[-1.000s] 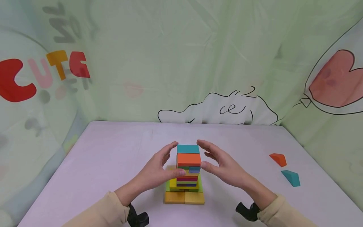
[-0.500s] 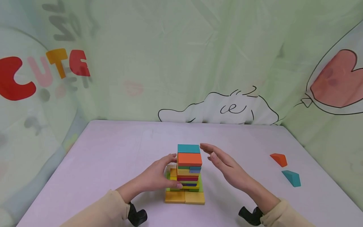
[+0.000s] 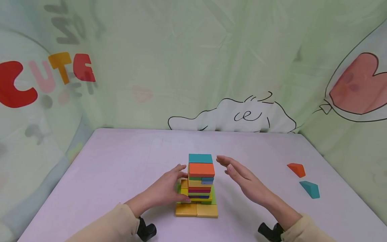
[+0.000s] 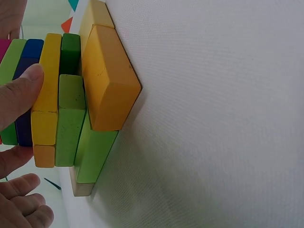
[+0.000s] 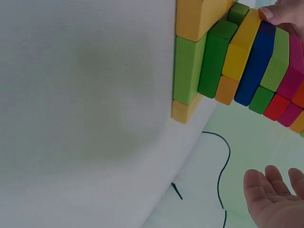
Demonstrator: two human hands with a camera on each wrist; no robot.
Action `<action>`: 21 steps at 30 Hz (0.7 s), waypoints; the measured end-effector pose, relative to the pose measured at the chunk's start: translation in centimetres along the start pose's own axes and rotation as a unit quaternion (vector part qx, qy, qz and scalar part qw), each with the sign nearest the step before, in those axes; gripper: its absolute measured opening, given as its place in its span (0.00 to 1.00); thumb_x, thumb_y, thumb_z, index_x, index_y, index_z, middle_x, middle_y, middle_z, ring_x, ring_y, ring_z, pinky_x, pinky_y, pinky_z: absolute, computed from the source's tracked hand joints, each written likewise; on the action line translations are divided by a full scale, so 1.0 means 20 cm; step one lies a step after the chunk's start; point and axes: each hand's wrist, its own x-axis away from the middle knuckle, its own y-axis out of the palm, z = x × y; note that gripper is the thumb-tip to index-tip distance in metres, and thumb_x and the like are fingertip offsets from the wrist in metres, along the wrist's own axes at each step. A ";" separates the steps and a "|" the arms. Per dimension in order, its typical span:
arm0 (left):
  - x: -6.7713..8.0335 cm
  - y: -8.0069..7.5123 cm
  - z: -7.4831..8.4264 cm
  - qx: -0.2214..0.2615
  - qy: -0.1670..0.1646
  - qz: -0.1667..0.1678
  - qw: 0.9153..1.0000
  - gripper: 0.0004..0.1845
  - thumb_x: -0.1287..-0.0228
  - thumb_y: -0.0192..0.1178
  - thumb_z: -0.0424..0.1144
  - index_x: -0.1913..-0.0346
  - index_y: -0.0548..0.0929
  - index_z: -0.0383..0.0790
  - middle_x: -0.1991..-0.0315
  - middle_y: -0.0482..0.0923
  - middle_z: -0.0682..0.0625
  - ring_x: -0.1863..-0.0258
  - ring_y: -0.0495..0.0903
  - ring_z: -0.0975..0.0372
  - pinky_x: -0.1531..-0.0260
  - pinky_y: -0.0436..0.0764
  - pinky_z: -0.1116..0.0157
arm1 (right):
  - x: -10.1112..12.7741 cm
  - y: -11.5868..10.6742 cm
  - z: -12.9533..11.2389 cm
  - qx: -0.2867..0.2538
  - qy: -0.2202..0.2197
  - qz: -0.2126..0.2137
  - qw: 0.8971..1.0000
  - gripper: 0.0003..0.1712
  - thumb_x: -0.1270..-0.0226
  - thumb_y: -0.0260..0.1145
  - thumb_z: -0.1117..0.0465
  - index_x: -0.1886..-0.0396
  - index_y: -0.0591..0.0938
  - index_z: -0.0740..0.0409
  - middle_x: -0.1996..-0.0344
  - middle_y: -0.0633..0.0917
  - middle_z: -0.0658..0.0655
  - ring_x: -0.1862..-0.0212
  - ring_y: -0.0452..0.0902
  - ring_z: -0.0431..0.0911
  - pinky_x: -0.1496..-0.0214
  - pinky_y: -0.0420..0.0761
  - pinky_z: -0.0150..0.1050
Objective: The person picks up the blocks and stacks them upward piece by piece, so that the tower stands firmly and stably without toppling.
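A tall tower of coloured blocks (image 3: 201,170) stands at the table's middle on a wider base (image 3: 207,210). Its top shows a teal block (image 3: 201,158) above an orange one. My left hand (image 3: 164,190) is at the tower's left side. In the left wrist view its thumb (image 4: 26,88) touches the front by the yellow and dark blue blocks, with a fingertip at the lower edge of the side and other fingers loose and apart. My right hand (image 3: 249,183) is held apart from the tower on its right, fingers extended, palm inward, holding nothing.
Two loose wedge-shaped blocks lie on the table's right side: an orange one (image 3: 297,170) and a teal one (image 3: 310,190). A pale cloth covers the table (image 3: 136,148). Behind it hangs a printed green curtain (image 3: 157,60).
My left hand has slid down the tower's side, its thumb from the upper layers to the lower ones. My right hand has drawn away to the right. The tower stands in the same place.
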 end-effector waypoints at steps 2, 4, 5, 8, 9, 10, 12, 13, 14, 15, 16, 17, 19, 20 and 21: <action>0.00 0.00 0.00 -0.004 0.002 0.000 1.000 0.37 0.50 0.81 0.42 0.37 0.80 0.34 0.22 0.62 0.39 0.18 0.52 0.43 0.25 0.61 0.36 | 0.01 -0.02 0.01 0.010 0.013 0.007 1.000 0.30 0.14 0.44 0.50 0.22 0.63 0.62 0.25 0.69 0.68 0.26 0.65 0.69 0.28 0.71 0.66; 0.00 0.00 0.01 -0.005 0.001 0.000 1.000 0.36 0.50 0.81 0.42 0.38 0.80 0.34 0.22 0.62 0.40 0.18 0.52 0.43 0.25 0.61 0.36 | 0.03 -0.04 0.03 0.022 0.024 0.017 0.999 0.30 0.14 0.44 0.50 0.23 0.64 0.63 0.26 0.69 0.68 0.27 0.66 0.69 0.29 0.71 0.66; 0.00 0.00 0.01 -0.005 0.000 0.000 1.000 0.36 0.50 0.81 0.42 0.38 0.81 0.34 0.22 0.63 0.40 0.18 0.52 0.44 0.25 0.61 0.36 | 0.03 -0.06 0.04 0.030 0.026 0.023 0.999 0.30 0.14 0.44 0.51 0.23 0.64 0.63 0.26 0.70 0.69 0.27 0.66 0.69 0.29 0.72 0.66; 0.00 -0.01 0.01 -0.004 -0.009 0.002 1.000 0.36 0.51 0.81 0.43 0.39 0.81 0.35 0.22 0.63 0.40 0.19 0.53 0.44 0.26 0.62 0.36 | 0.05 -0.14 0.07 0.066 0.024 0.046 0.996 0.29 0.14 0.44 0.52 0.23 0.65 0.64 0.27 0.71 0.69 0.28 0.67 0.69 0.30 0.76 0.61; 0.00 -0.01 0.01 -0.004 -0.012 0.003 1.000 0.35 0.51 0.81 0.43 0.39 0.81 0.35 0.22 0.63 0.41 0.19 0.53 0.45 0.26 0.63 0.36 | 0.06 -0.19 0.09 0.083 0.023 0.056 0.995 0.29 0.14 0.44 0.52 0.23 0.65 0.63 0.27 0.71 0.69 0.28 0.68 0.68 0.30 0.78 0.56; 0.01 -0.01 0.01 -0.004 -0.015 0.004 1.000 0.35 0.51 0.81 0.43 0.39 0.81 0.35 0.22 0.63 0.41 0.19 0.54 0.45 0.26 0.63 0.36 | 0.06 -0.24 0.11 0.100 0.020 0.068 0.992 0.29 0.14 0.45 0.52 0.24 0.66 0.63 0.28 0.72 0.68 0.29 0.69 0.67 0.31 0.80 0.49; 0.01 -0.01 0.01 -0.004 -0.019 0.007 1.000 0.35 0.51 0.81 0.43 0.39 0.81 0.36 0.22 0.63 0.42 0.19 0.54 0.45 0.26 0.63 0.36 | 0.07 -0.36 0.17 0.149 0.016 0.098 0.984 0.28 0.15 0.47 0.53 0.26 0.68 0.65 0.30 0.74 0.70 0.32 0.72 0.67 0.35 0.82 0.45; 0.01 -0.02 0.01 -0.003 -0.020 0.008 1.000 0.35 0.51 0.81 0.43 0.39 0.81 0.36 0.22 0.63 0.42 0.19 0.54 0.45 0.26 0.63 0.36 | 0.07 -0.43 0.21 0.174 0.022 0.111 0.978 0.28 0.15 0.49 0.53 0.27 0.69 0.66 0.31 0.75 0.70 0.32 0.72 0.67 0.35 0.82 0.45; 0.01 -0.02 0.01 -0.004 -0.020 0.008 1.000 0.35 0.51 0.81 0.43 0.39 0.81 0.36 0.22 0.64 0.42 0.19 0.54 0.45 0.26 0.63 0.36 | 0.07 -0.49 0.25 0.204 0.031 0.121 0.971 0.28 0.16 0.51 0.53 0.28 0.70 0.67 0.32 0.75 0.71 0.33 0.72 0.67 0.36 0.82 0.46; 0.01 -0.02 0.01 -0.004 -0.020 0.009 1.000 0.35 0.51 0.81 0.43 0.40 0.81 0.36 0.23 0.64 0.42 0.19 0.54 0.45 0.26 0.63 0.36 | 0.07 -0.55 0.30 0.231 0.044 0.129 0.963 0.28 0.17 0.53 0.53 0.29 0.70 0.69 0.33 0.76 0.73 0.34 0.72 0.69 0.36 0.82 0.52; 0.01 -0.02 0.01 -0.003 -0.021 0.009 1.000 0.35 0.51 0.81 0.43 0.40 0.82 0.36 0.23 0.64 0.42 0.19 0.54 0.45 0.27 0.63 0.36 | 0.08 -0.61 0.36 0.260 0.063 0.131 0.955 0.29 0.18 0.55 0.54 0.30 0.70 0.72 0.35 0.76 0.76 0.35 0.72 0.70 0.37 0.81 0.59; 0.01 -0.02 0.01 -0.002 -0.020 0.009 1.000 0.35 0.52 0.81 0.42 0.40 0.82 0.35 0.23 0.64 0.41 0.19 0.54 0.45 0.27 0.63 0.36 | 0.08 -0.66 0.41 0.288 0.086 0.126 0.945 0.30 0.19 0.58 0.54 0.31 0.70 0.74 0.36 0.76 0.78 0.37 0.72 0.72 0.39 0.79 0.65; 0.01 -0.02 0.00 -0.003 -0.018 0.010 1.000 0.34 0.52 0.81 0.42 0.40 0.82 0.35 0.23 0.65 0.41 0.19 0.55 0.44 0.26 0.63 0.36 | 0.09 -0.75 0.52 0.328 0.141 0.095 0.929 0.33 0.22 0.61 0.55 0.33 0.69 0.79 0.39 0.75 0.81 0.39 0.71 0.73 0.39 0.76 0.70; 0.02 -0.02 0.00 -0.004 -0.017 0.010 1.000 0.34 0.52 0.81 0.42 0.41 0.82 0.34 0.23 0.65 0.40 0.19 0.55 0.44 0.26 0.63 0.37 | 0.09 -0.79 0.57 0.344 0.170 0.077 0.920 0.34 0.24 0.62 0.56 0.34 0.68 0.81 0.40 0.75 0.82 0.41 0.72 0.74 0.41 0.78 0.70; 0.02 -0.02 0.00 -0.004 -0.017 0.011 1.000 0.34 0.52 0.82 0.42 0.41 0.82 0.34 0.23 0.65 0.40 0.19 0.55 0.44 0.26 0.63 0.37 | 0.10 -0.83 0.62 0.354 0.195 0.058 0.913 0.34 0.25 0.63 0.57 0.35 0.68 0.83 0.43 0.76 0.83 0.44 0.73 0.74 0.42 0.79 0.69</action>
